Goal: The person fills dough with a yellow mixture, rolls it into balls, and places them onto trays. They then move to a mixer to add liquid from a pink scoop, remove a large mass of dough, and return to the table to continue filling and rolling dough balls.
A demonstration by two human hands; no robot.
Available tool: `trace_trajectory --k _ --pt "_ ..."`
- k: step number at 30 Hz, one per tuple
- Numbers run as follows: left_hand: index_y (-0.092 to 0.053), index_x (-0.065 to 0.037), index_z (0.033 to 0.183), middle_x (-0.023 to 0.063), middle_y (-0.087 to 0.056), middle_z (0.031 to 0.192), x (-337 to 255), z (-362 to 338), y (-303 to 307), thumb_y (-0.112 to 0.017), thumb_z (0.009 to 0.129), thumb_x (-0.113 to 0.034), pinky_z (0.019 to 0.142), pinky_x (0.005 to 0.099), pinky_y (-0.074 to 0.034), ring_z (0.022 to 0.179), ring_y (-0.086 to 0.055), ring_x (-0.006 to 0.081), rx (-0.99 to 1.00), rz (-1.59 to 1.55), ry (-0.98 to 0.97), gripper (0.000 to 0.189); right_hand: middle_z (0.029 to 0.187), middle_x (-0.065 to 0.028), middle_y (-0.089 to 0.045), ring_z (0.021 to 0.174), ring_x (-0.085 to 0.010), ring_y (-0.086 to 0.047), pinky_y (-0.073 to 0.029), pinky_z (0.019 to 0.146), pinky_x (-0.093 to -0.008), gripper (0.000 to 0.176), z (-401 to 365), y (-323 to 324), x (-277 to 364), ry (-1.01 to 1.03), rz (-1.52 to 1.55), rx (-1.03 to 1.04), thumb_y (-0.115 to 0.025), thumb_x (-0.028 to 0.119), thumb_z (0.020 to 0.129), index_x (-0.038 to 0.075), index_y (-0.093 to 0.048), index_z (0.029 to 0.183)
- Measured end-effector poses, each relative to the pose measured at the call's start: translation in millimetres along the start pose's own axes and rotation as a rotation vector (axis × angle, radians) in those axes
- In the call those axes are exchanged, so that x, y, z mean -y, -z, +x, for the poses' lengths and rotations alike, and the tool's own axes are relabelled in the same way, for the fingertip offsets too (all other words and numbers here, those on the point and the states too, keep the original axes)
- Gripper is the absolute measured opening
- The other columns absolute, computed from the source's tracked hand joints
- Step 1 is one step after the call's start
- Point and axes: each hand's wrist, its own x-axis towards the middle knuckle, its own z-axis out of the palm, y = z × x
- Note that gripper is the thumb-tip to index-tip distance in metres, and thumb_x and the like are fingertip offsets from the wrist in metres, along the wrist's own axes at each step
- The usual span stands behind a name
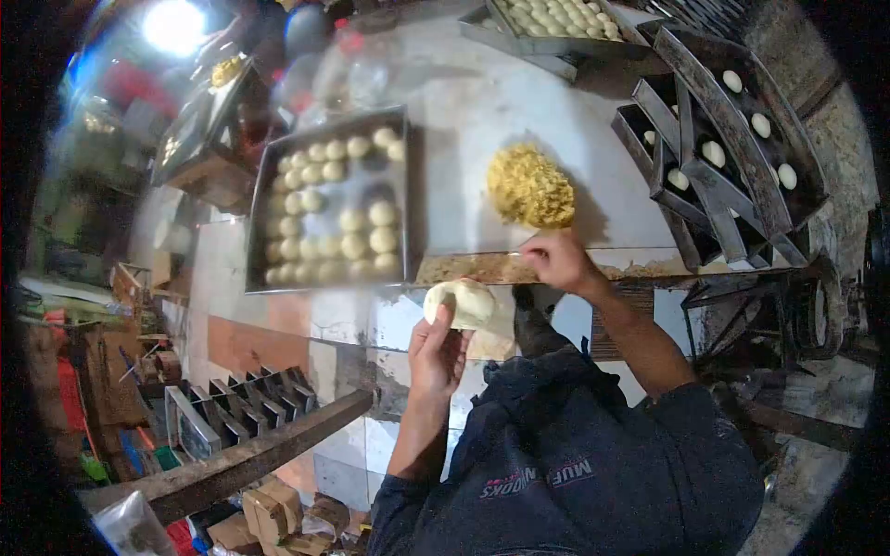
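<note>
A flattened piece of pale dough [466, 303] lies in my left hand [438, 350], its thumb pressed on the dough in front of the table's edge. My right hand [559, 261] is closed at that edge, just below a mound of crumbly yellow filling [530, 187]; its fingertips are too small to show clearly what they hold. To the left, a dark metal tray [408, 199] holds rows of round dough balls [353, 245], with gaps between some of them.
Long metal tins [728, 130] with single dough balls stand at the right. Another tray of dough balls [556, 17] is at the top. A wooden beam [250, 454], more metal tins [232, 408] and cardboard boxes [272, 508] are at the lower left.
</note>
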Motion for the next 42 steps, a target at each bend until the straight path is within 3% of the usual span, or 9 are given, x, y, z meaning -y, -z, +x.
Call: trace_trajectory --k 2,5,15,17,21,29,35,39,42 --pt "-0.042 0.005 0.135 0.0173 -0.053 0.13 -2.5 20.4 -10.7 -0.051 0.096 -0.026 0.104 0.0385 -0.039 0.121 -0.051 0.0244 0.045 0.023 -0.089 0.051 0.084 -0.0178 -0.065 0.077 -0.0284 -0.063 -0.05 0.075 -0.0416 0.022 5.7 21.4 -28.5 -0.275 0.017 -0.143 -0.064 0.015 0.076 -0.003 -0.065 0.089" --pt "-0.034 0.004 0.14 0.0187 -0.048 0.134 -0.6 56.0 -23.4 -0.053 0.094 -0.026 0.107 0.0406 -0.033 0.125 -0.046 0.0261 0.072 0.027 -0.086 0.058 0.101 -0.0243 -0.064 0.085 -0.0334 -0.065 -0.052 0.077 -0.0399 0.032 37.4 27.5 -77.1 -0.013 -0.101 -0.393 -0.069 0.013 0.074 -0.004 -0.064 0.102" --pt "-0.031 0.003 0.142 0.0172 -0.047 0.135 24.0 175.7 -66.2 -0.049 0.097 -0.021 0.107 0.0422 -0.035 0.125 -0.046 0.0268 0.09 0.171 0.039 0.054 0.098 -0.0213 -0.064 0.085 -0.0329 -0.065 -0.053 0.076 -0.0412 0.026 69.7 46.2 -111.5 -0.383 0.182 -0.198 -0.059 -0.001 0.077 -0.002 -0.062 0.103" --pt "-0.034 0.001 0.141 0.0161 -0.047 0.135 37.4 185.9 -69.8 -0.049 0.097 -0.018 0.106 0.0415 -0.037 0.125 -0.046 0.0262 -0.005 0.179 0.08 0.051 0.102 -0.0177 -0.064 0.086 -0.0302 -0.065 -0.053 0.075 -0.0393 0.027 66.4 43.8 -112.2 -0.102 0.136 -0.384 -0.061 0.0 0.078 -0.003 -0.06 0.105" --pt "-0.036 0.003 0.14 0.0176 -0.048 0.132 52.7 207.5 -81.9 -0.05 0.096 -0.018 0.103 0.0426 -0.04 0.12 -0.05 0.0261 -0.061 0.215 0.083 0.05 0.111 -0.016 -0.063 0.095 -0.0281 -0.064 -0.053 0.078 -0.0355 0.038 71.8 28.4 -121.3 -0.127 -0.067 -0.086 -0.068 0.003 0.075 -0.001 -0.061 0.112" --pt "-0.041 0.001 0.137 0.0106 -0.054 0.124 63.6 230.3 -89.8 -0.051 0.098 -0.022 0.094 0.0354 -0.047 0.111 -0.055 0.0203 -0.109 0.412 0.058 0.046 0.103 -0.017 -0.067 0.092 -0.0165 -0.066 -0.055 0.083 -0.0281 0.039 83.5 75.4 -125.9 -0.425 1.03 -0.212 -0.056 -0.006 0.083 0.0 -0.059 0.122" --pt "-0.054 0.002 0.12 0.0138 -0.059 0.116 71.0 230.8 -117.6 -0.055 0.096 -0.021 0.086 0.0288 -0.052 0.103 -0.06 0.0182 -0.065 0.341 0.076 0.033 0.102 -0.0117 -0.067 0.098 -0.0274 -0.063 -0.051 0.086 -0.0359 0.041 81.4 79.4 -69.3 -0.118 0.198 -0.331 -0.061 -0.005 0.081 0.001 -0.06 0.121" --pt "-0.044 0.003 0.133 0.0148 -0.057 0.12 56.8 210.5 -117.5 -0.051 0.097 -0.015 0.09 0.0325 -0.051 0.107 -0.059 0.0211 -0.005 0.144 -0.22 0.04 0.103 -0.0148 -0.064 0.101 -0.0238 -0.062 -0.053 0.082 -0.0335 0.035 83.7 91.7 -38.2 0.174 0.323 -0.454 -0.068 0.004 0.08 -0.003 -0.062 0.114" --pt "-0.037 0.001 0.138 0.0165 -0.051 0.129 48.8 188.6 -102.1 -0.05 0.097 -0.012 0.095 0.0354 -0.046 0.115 -0.053 0.0219 0.019 0.149 -0.281 0.044 0.111 -0.0145 -0.058 0.093 -0.0171 -0.063 -0.056 0.073 -0.0265 0.032 77.7 55.9 -36.2 -0.304 1.146 -0.288 -0.07 0.008 0.082 -0.011 -0.062 0.107"
